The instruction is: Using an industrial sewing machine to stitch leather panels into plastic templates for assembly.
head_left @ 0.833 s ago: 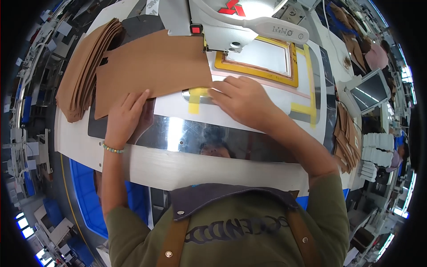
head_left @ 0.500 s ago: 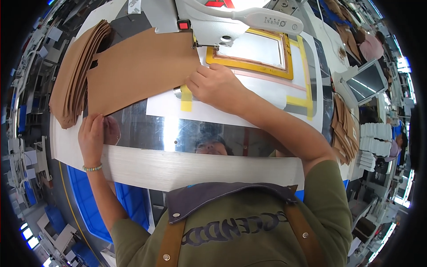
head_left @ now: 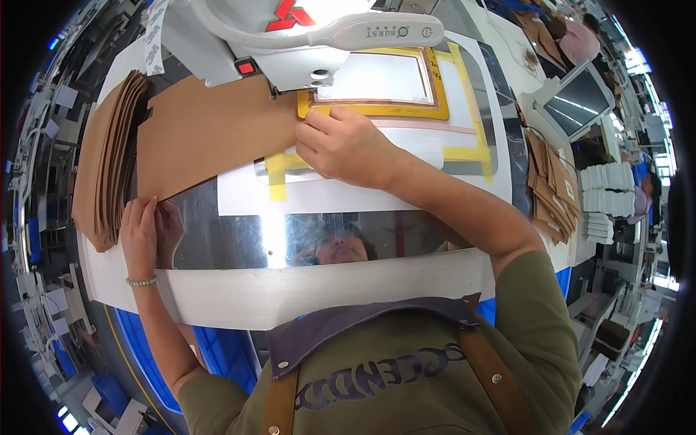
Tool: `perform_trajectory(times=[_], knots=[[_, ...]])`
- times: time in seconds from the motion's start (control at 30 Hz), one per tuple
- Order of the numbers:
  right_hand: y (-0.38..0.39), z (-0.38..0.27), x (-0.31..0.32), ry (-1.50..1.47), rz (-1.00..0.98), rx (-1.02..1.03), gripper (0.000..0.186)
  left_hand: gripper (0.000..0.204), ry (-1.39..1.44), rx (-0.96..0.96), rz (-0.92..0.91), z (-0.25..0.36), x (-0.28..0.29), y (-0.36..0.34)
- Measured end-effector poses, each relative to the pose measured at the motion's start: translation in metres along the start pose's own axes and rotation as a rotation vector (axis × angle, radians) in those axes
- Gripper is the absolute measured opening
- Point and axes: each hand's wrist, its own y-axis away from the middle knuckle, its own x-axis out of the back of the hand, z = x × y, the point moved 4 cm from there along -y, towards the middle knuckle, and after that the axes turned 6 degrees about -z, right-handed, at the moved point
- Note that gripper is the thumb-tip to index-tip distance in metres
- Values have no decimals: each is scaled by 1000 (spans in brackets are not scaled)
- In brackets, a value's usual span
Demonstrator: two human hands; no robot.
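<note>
A flat brown fabric panel [head_left: 214, 134] lies on the machine table, its far right part running under the white sewing machine head [head_left: 290, 69]. My left hand [head_left: 139, 235] pinches the panel's near left corner between thumb and fingers. At its right edge, my right hand [head_left: 346, 148] has its fingers curled and closed on the panel, with the fingertips partly hidden. Just beyond my right hand lies a yellow-bordered clear frame [head_left: 439, 90]. To the left of the panel leans a stack of similar brown panels [head_left: 105, 167], close to my left hand.
A white sheet [head_left: 239, 199] with yellow tape [head_left: 277, 181] covers part of the shiny metal plate [head_left: 217, 243]. Folded brown pieces [head_left: 551, 185] and a tablet-like screen [head_left: 578, 100] are at the right. Blue bins [head_left: 221, 359] stand below the table's front edge.
My view has shifted, so the table and machine appear moved left and lower. Both hands keep their hold on the brown panel, which lies at nearly the same place under the machine.
</note>
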Motion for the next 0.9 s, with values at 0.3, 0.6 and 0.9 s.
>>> perform_trajectory(times=[0.3, 0.6, 0.9], knots=[[68, 40, 31, 7, -275, -50, 6, 38, 114, -326, 75, 50, -5, -85], [154, 83, 82, 175, -385, -128, 10, 40, 199, -641, 172, 133, -12, -169], [189, 102, 85, 257, -274, -209, 7, 44, 201, -572, 50, 164, -16, -172]])
